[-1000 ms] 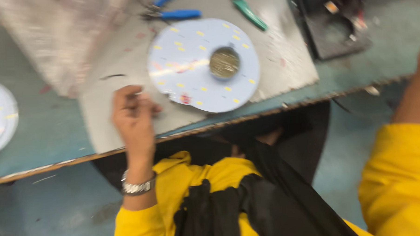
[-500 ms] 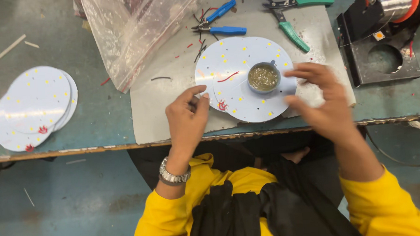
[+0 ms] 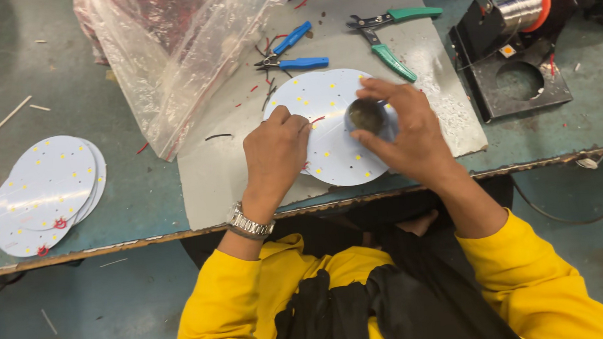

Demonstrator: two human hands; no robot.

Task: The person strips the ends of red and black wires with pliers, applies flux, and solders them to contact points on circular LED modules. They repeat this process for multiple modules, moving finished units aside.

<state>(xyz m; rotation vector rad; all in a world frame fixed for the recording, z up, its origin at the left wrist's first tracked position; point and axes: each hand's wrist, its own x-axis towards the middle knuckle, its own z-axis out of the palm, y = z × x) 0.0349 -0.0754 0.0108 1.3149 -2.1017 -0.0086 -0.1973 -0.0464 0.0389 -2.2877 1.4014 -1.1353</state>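
A round white LED board (image 3: 330,132) is laid on a grey mat (image 3: 235,172) at the near edge of the tabletop (image 3: 79,117). The board's left rim is covered by the left hand (image 3: 274,150), its fingers curled shut; what they pinch cannot be told. On the board's right half, a small round metal tin (image 3: 366,116) is clasped by the right hand (image 3: 407,129), fingers closed loosely around its rim. Beyond the board lie blue cutters (image 3: 294,53) and green pliers (image 3: 387,36); far to its left, a stack of boards (image 3: 45,192) is seen. The board overhangs the mat's near edge, so it could be tipped if pressed there, and the tin could be upset by a slip.
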